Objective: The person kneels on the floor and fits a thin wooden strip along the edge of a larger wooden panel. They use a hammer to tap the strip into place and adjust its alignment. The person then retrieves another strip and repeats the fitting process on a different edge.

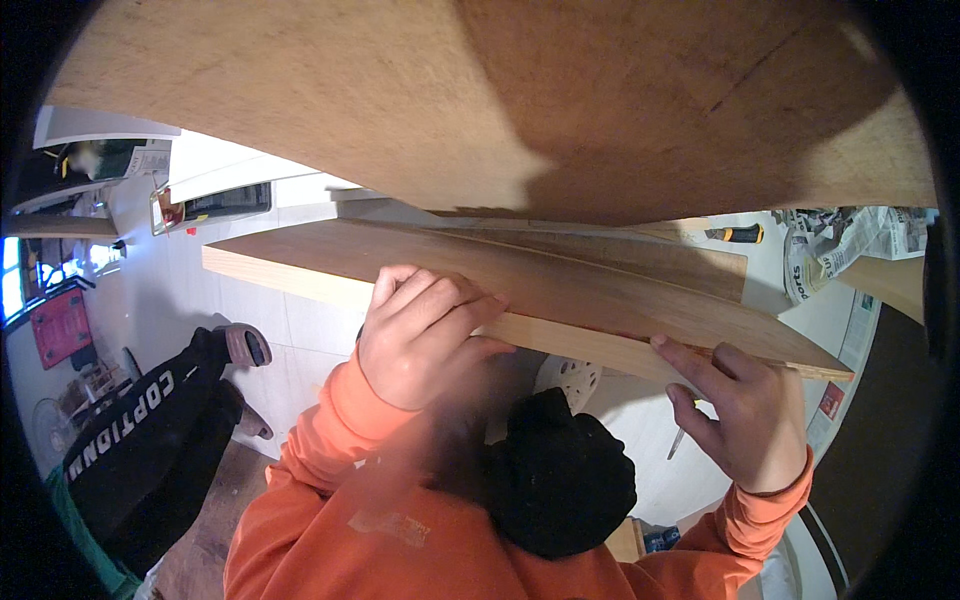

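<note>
Big brown board (pixel 300 110) right up in the lens, pale-edged panel (pixel 560 290) below it in view. My left hand (pixel 425 330) curls on the panel's near edge, right hand (pixel 745 415) touching farther along, well apart. Can't tell if either's clamped. I'd spread pressure evenly.

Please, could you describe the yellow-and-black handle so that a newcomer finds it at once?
Start at the long wooden board that the left hand grips, then look beyond its right half. There, just left of the crumpled newspaper, is the handle. Its yellow and black set it apart from the grey-white paper.
</note>
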